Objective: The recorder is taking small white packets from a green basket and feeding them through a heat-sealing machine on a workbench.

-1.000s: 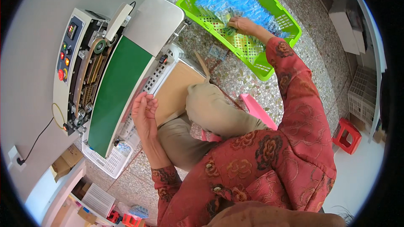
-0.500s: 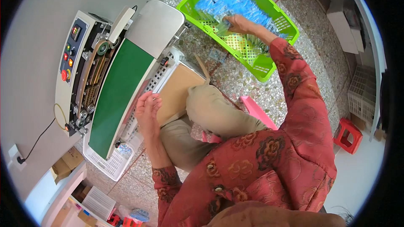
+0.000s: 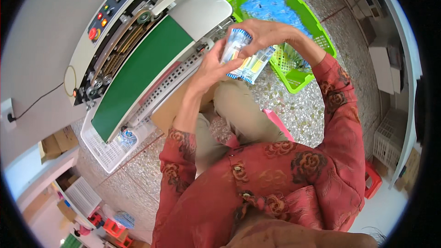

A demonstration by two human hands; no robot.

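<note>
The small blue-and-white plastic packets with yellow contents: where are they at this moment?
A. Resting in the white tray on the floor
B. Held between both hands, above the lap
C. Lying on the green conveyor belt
B: the small blue-and-white plastic packets are gripped by the left hand and right hand together, clear of the green conveyor belt.

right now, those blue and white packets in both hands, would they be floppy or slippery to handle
Probably floppy: the packets look like thin flat film, fanned between the left hand and right hand. Likely light, since fingertips alone carry several. The glossy film may be slippery, so the stack could slide apart.
</note>
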